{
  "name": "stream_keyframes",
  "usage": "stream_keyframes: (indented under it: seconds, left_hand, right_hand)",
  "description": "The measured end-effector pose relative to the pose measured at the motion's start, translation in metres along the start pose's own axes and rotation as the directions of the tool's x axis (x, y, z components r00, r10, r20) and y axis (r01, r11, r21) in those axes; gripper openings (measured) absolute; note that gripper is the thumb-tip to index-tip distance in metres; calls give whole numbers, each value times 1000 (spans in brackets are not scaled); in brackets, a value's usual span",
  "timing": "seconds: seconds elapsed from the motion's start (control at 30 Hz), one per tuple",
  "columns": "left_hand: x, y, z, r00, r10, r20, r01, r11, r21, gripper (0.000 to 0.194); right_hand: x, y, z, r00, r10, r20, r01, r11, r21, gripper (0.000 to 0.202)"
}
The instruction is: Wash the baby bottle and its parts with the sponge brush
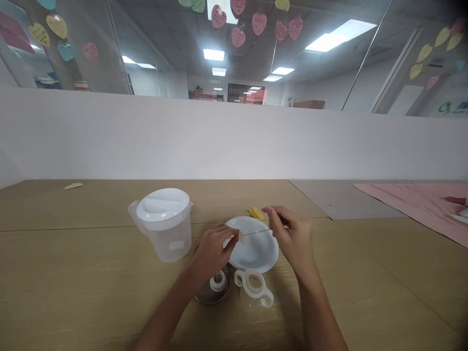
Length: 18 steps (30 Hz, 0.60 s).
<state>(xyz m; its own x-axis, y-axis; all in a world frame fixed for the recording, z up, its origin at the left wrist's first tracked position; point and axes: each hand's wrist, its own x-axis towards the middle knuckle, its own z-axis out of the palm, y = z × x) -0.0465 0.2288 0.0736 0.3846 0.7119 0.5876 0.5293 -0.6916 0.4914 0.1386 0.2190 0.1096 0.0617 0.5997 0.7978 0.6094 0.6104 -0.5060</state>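
My left hand pinches a small pale, roundish piece above a white bowl. A thin dark rod, like a skewer or long needle, runs from that piece to my right hand, whose fingers are closed on its other end. Below the bowl sits a white plastic ring with two hooked arms, on something clear. Partly covered by my left hand and forearm is a round metal item with a white centre. Behind the bowl lies a small yellow bundle.
A translucent white lidded pitcher stands left of the bowl. A flat pale oval piece lies at the far left of the table. On the right are a pink cloth and part of another person's hand. A white partition rises behind.
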Motion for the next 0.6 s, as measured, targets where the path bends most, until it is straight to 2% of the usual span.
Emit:
stream_keyframes:
  seconds: [0.2, 0.37, 0.6]
  left_hand:
    - [-1, 5, 7, 998, -27, -59, 24, 999, -48, 15]
    - [-1, 1, 0, 984, -97, -148, 89, 994, -59, 14]
    - [0, 4, -6, 983, -129, -127, 117, 988, -101, 15]
  right_hand:
    - [-2, 2, 1, 998, 37, -42, -37, 999, 13, 26]
    - [-2, 4, 8, 997, 81, 3, -80, 993, 88, 26]
    - [-7, 0, 17, 991, 136, -16, -130, 970, 205, 24]
